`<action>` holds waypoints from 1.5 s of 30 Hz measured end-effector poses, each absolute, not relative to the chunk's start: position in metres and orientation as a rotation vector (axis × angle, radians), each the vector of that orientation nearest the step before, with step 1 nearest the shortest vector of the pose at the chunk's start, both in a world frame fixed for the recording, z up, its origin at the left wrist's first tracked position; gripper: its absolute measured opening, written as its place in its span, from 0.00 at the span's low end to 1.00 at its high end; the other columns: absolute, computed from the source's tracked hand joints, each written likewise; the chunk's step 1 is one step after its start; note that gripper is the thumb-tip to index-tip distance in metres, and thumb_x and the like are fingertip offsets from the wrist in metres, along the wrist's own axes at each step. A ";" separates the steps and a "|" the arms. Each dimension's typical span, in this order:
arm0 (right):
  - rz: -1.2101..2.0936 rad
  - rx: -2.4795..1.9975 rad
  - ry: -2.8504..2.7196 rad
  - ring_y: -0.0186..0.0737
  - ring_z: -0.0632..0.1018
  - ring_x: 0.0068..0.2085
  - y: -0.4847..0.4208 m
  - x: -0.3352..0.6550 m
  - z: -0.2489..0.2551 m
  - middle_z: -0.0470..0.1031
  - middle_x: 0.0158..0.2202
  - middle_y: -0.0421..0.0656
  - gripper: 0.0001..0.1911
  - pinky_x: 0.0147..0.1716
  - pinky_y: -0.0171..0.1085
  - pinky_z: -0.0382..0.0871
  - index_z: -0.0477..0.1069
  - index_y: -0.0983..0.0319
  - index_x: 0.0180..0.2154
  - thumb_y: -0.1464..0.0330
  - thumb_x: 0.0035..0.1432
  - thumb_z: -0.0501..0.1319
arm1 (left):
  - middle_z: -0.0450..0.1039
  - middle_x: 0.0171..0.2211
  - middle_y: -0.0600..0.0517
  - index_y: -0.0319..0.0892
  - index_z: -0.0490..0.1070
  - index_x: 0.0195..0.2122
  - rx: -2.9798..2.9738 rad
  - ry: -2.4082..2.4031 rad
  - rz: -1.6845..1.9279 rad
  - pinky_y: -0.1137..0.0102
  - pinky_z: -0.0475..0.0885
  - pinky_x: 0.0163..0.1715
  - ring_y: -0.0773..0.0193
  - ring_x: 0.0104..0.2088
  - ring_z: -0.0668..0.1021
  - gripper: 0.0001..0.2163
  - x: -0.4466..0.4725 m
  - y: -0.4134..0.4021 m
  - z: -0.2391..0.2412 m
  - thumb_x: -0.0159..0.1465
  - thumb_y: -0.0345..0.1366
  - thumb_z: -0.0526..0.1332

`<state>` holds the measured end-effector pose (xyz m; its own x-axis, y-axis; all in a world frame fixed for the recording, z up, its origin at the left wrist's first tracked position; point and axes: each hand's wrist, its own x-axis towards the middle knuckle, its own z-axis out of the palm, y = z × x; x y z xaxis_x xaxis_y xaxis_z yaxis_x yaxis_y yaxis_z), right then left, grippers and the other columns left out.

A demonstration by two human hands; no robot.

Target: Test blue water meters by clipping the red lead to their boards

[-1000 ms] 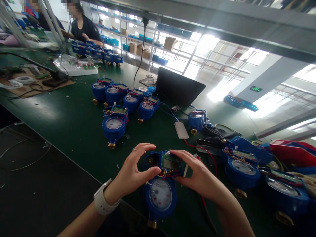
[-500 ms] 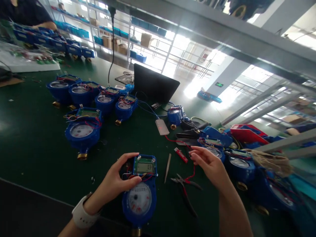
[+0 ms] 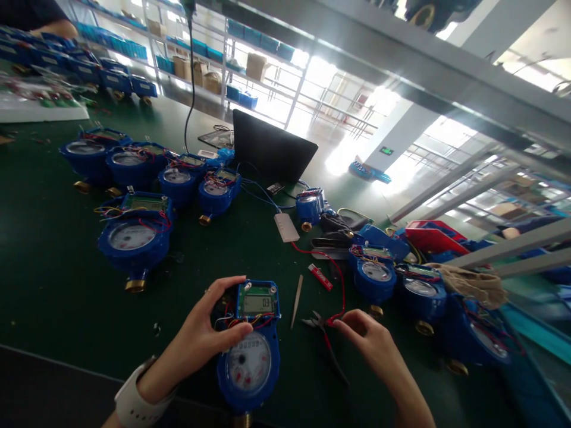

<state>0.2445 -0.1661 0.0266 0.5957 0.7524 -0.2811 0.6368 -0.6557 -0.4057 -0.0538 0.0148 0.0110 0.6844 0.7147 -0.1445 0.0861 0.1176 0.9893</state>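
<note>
A blue water meter with a round white dial and a small display module on top lies near the table's front edge. My left hand grips its left side, thumb across the coloured wires under the display. A white watch sits on that wrist. My right hand is down on the green table to the right, fingertips pinched at the red-handled pliers and the red wire. Between the two hands lie thin tweezers.
Several more blue meters stand at the left and right. A black laptop, a white flat module and a small red part lie beyond. Another person's arm is far left. The table's front edge runs along the bottom left.
My right hand left the meter's display, swung out to the right and came down onto the pliers. The view shifted right, and the left hand keeps hold of the meter.
</note>
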 end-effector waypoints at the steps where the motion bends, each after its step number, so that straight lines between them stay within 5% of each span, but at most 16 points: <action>1: 0.640 -2.552 -1.168 0.48 0.81 0.36 -0.168 0.240 0.026 0.80 0.36 0.46 0.21 0.33 0.43 0.76 0.76 0.60 0.40 0.50 0.56 0.62 | 0.73 0.54 0.47 0.51 0.64 0.58 1.395 0.725 0.531 0.55 0.75 0.51 0.47 0.52 0.78 0.28 -0.054 0.014 0.011 0.58 0.47 0.69; 5: 0.605 -2.536 -1.259 0.54 0.79 0.48 -0.168 0.224 0.016 0.75 0.49 0.49 0.19 0.42 0.48 0.76 0.76 0.58 0.45 0.60 0.50 0.67 | 0.73 0.54 0.47 0.51 0.65 0.57 1.386 0.741 0.561 0.55 0.76 0.50 0.46 0.50 0.79 0.28 -0.055 0.012 0.012 0.57 0.47 0.70; 9: 0.542 -2.523 -1.323 0.53 0.79 0.45 -0.168 0.217 0.010 0.74 0.45 0.49 0.12 0.41 0.49 0.76 0.74 0.59 0.39 0.65 0.51 0.64 | 0.72 0.55 0.47 0.52 0.65 0.58 1.360 0.740 0.537 0.55 0.77 0.49 0.45 0.51 0.78 0.29 -0.056 0.013 0.013 0.56 0.46 0.71; 16: 0.630 -2.403 -1.504 0.49 0.79 0.43 -0.180 0.209 0.022 0.77 0.43 0.45 0.13 0.43 0.46 0.76 0.75 0.58 0.38 0.72 0.46 0.65 | 0.72 0.56 0.47 0.51 0.64 0.58 1.364 0.732 0.559 0.55 0.73 0.53 0.47 0.53 0.77 0.29 -0.055 0.011 0.013 0.57 0.44 0.70; 21: 0.636 -2.336 -1.353 0.47 0.82 0.35 -0.174 0.210 0.018 0.81 0.39 0.46 0.22 0.36 0.46 0.78 0.73 0.58 0.54 0.62 0.57 0.61 | 0.72 0.57 0.47 0.50 0.64 0.58 1.344 0.735 0.547 0.56 0.75 0.51 0.47 0.52 0.78 0.29 -0.055 0.010 0.015 0.57 0.42 0.70; 27: 0.592 -2.277 -1.233 0.49 0.82 0.28 -0.157 0.213 -0.001 0.82 0.30 0.46 0.16 0.28 0.46 0.76 0.81 0.56 0.39 0.55 0.58 0.60 | 0.72 0.56 0.46 0.49 0.64 0.58 1.381 0.753 0.548 0.54 0.74 0.52 0.46 0.53 0.77 0.28 -0.055 0.010 0.014 0.56 0.40 0.69; 33: 0.683 -2.078 -1.047 0.43 0.83 0.26 -0.149 0.198 0.006 0.81 0.29 0.45 0.29 0.22 0.38 0.78 0.72 0.62 0.51 0.47 0.66 0.50 | 0.72 0.56 0.47 0.49 0.64 0.58 1.360 0.751 0.545 0.55 0.75 0.52 0.46 0.54 0.77 0.29 -0.054 0.010 0.013 0.56 0.40 0.69; 38: 0.655 -1.888 -0.931 0.43 0.83 0.27 -0.142 0.185 0.019 0.82 0.30 0.46 0.24 0.22 0.39 0.80 0.75 0.62 0.48 0.51 0.65 0.56 | 0.73 0.55 0.47 0.50 0.64 0.58 1.367 0.765 0.550 0.56 0.75 0.52 0.47 0.52 0.78 0.28 -0.054 0.010 0.011 0.56 0.40 0.69; 45: 0.552 -1.782 -1.041 0.45 0.85 0.40 -0.140 0.184 0.024 0.84 0.41 0.45 0.15 0.36 0.43 0.84 0.75 0.56 0.52 0.62 0.67 0.59 | 0.74 0.54 0.47 0.49 0.65 0.57 1.383 0.771 0.560 0.56 0.75 0.52 0.47 0.52 0.78 0.28 -0.054 0.009 0.011 0.56 0.40 0.69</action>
<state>0.1842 -0.1404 0.0236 0.5326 0.8425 0.0803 0.4058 -0.1709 -0.8979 -0.0540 0.0093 0.0112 0.6434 0.7503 -0.1519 0.0877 0.1249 0.9883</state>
